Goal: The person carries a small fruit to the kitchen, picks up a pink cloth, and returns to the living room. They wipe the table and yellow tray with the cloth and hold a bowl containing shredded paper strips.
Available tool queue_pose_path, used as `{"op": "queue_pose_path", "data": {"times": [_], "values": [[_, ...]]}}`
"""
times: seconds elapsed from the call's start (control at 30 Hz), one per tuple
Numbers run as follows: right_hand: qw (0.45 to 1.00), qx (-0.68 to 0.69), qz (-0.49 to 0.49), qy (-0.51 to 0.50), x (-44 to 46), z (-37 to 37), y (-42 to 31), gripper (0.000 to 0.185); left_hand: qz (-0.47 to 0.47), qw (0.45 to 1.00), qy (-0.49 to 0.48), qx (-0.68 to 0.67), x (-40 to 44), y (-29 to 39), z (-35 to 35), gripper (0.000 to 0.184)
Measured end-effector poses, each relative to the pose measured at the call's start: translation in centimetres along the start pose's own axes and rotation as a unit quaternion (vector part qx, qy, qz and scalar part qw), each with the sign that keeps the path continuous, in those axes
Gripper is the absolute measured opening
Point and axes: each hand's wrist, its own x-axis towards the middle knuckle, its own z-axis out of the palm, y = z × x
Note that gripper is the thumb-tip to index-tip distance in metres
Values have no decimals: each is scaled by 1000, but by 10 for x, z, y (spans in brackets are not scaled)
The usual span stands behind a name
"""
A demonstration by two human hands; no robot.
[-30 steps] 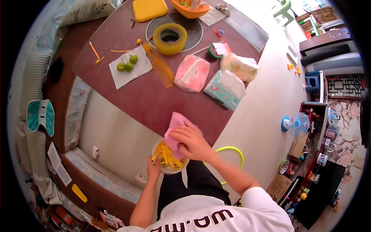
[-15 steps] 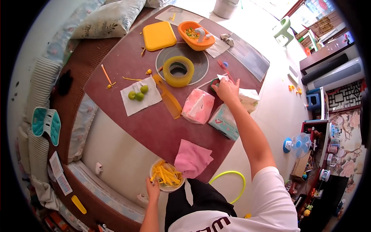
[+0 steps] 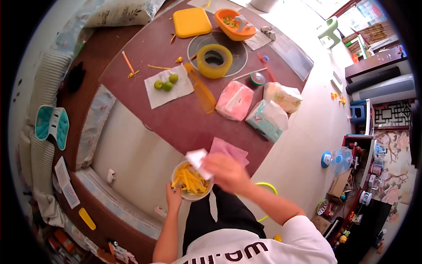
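At the table's near edge my left hand (image 3: 174,196) grips the side of a pale bowl (image 3: 195,198). Long yellow strips (image 3: 189,179), perhaps fries or cut paper, lie in that bowl. Just above its right rim is my right hand (image 3: 227,170), blurred, with a white folded piece (image 3: 196,159), paper-like, held in its fingers. A pink cloth (image 3: 231,150) lies on the table behind the right hand, partly covered by it.
The dark red table (image 3: 162,127) carries a tissue box (image 3: 265,122), a pink tissue pack (image 3: 235,100), a roll of yellow tape (image 3: 214,61), green fruits (image 3: 167,86) on a napkin, an orange basin (image 3: 235,25) and a round green-lidded container (image 3: 257,78).
My right hand has come back from beside the round container to above the bowl, bringing the white piece. My left hand still holds the bowl. The view has shifted slightly.
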Motion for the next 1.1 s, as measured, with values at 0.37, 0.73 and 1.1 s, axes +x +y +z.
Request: {"op": "queue_pose_path", "data": {"times": [0.37,0.73,1.1], "values": [[992,-37,121,11,-46,42,-18,39,21,1000,14,-5,2,-26,-26,32],[951,-214,178,132,-27,103,38,36,52,998,32,7,53,-16,-38,33],[939,-2,279,201,64,91,66,47,44,997,-13,-65,92,9,-60,33]]}}
